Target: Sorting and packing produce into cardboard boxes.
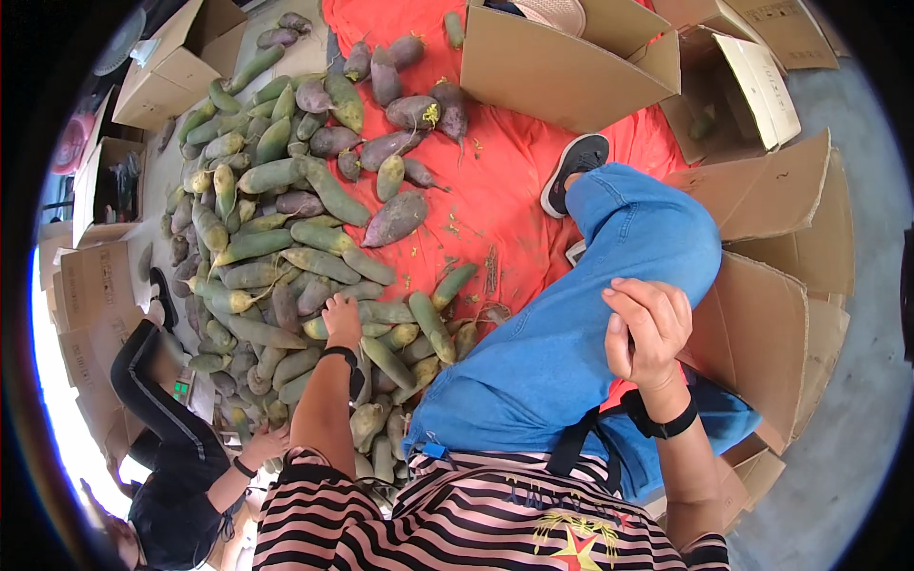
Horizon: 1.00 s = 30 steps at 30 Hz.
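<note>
My left hand (343, 317) is over a heap of green radishes (260, 244), its fingers against a green radish with a yellowish end (314, 328). Whether the fingers grip it cannot be told. Above my bent leg in blue trousers (543, 357), my right hand (646, 328) hangs with loosely curled fingers and nothing visible in it. Purple-skinned radishes (397, 218) lie among the green ones and on a red sheet (493, 171) beyond.
Cardboard boxes stand at the far side (564, 71) and along my right (750, 335). To the left, another person in black (178, 457) has a hand (265, 444) at the heap's near edge. More cartons (96, 285) are behind that person.
</note>
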Available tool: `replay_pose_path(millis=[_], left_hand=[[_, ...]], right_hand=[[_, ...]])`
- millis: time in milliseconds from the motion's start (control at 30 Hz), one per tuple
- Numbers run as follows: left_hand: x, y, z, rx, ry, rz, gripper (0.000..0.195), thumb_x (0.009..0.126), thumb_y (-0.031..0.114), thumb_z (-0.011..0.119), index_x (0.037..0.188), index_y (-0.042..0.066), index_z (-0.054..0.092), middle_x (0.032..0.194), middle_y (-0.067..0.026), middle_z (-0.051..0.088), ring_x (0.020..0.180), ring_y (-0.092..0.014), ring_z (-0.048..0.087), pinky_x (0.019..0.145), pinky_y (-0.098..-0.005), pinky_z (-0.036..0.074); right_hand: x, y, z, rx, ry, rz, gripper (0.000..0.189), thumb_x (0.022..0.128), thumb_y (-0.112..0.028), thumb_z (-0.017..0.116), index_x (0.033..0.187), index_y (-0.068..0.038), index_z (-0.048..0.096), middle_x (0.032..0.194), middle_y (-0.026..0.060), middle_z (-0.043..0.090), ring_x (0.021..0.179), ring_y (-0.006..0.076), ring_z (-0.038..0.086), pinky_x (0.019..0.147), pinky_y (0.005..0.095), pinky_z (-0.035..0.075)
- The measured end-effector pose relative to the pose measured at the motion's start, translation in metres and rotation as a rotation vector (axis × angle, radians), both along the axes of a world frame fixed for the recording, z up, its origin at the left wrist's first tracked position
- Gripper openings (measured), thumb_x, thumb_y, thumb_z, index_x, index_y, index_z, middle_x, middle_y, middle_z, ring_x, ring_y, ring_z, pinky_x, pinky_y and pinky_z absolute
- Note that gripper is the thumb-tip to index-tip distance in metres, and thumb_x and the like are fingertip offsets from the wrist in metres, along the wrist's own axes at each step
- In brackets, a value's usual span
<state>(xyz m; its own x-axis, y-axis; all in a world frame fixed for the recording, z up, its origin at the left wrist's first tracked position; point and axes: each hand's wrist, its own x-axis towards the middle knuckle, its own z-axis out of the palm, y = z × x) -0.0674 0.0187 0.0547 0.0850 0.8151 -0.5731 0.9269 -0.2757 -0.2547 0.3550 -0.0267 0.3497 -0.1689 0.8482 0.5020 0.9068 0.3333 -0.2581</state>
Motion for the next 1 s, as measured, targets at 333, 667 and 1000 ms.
replay_pose_path(millis=[333,667,1000], left_hand=[[0.031,-0.007,0.052,0.209,-0.857,0.144,0.064,0.061,0.019,0.079,0.115,0.0,0.05,0.108,-0.0167,0.057,0.099,-0.03,0.056,0.084,-0.0378,0.046],[0.234,0.059,0.317,0.118,-1.899,0.245,0.059,0.073,0.001,0.07,0.126,-0.004,0.042,0.116,-0.0115,0.054,0.107,-0.02,0.053,0.093,-0.0325,0.044],[0.407,0.046,0.399,-0.167,-1.878,-0.224,0.033,0.084,0.011,0.062,0.114,-0.001,0.053,0.11,-0.01,0.057,0.1,-0.018,0.058,0.081,-0.0285,0.048]], right_hand=[[0.007,-0.013,-0.011,0.081,0.087,-0.025,0.021,0.065,-0.015,0.064,0.085,-0.009,0.064,0.092,0.0043,0.062,0.078,0.0198,0.059,0.07,0.0324,0.045],[0.024,-0.043,0.006,0.079,0.295,0.069,0.021,0.067,-0.011,0.063,0.087,-0.006,0.061,0.101,0.0091,0.059,0.085,0.0237,0.059,0.074,0.0354,0.048],[0.064,-0.122,0.076,0.181,0.18,-0.139,0.029,0.064,-0.006,0.064,0.093,-0.003,0.062,0.089,0.0107,0.063,0.075,0.0241,0.062,0.064,0.0332,0.05]])
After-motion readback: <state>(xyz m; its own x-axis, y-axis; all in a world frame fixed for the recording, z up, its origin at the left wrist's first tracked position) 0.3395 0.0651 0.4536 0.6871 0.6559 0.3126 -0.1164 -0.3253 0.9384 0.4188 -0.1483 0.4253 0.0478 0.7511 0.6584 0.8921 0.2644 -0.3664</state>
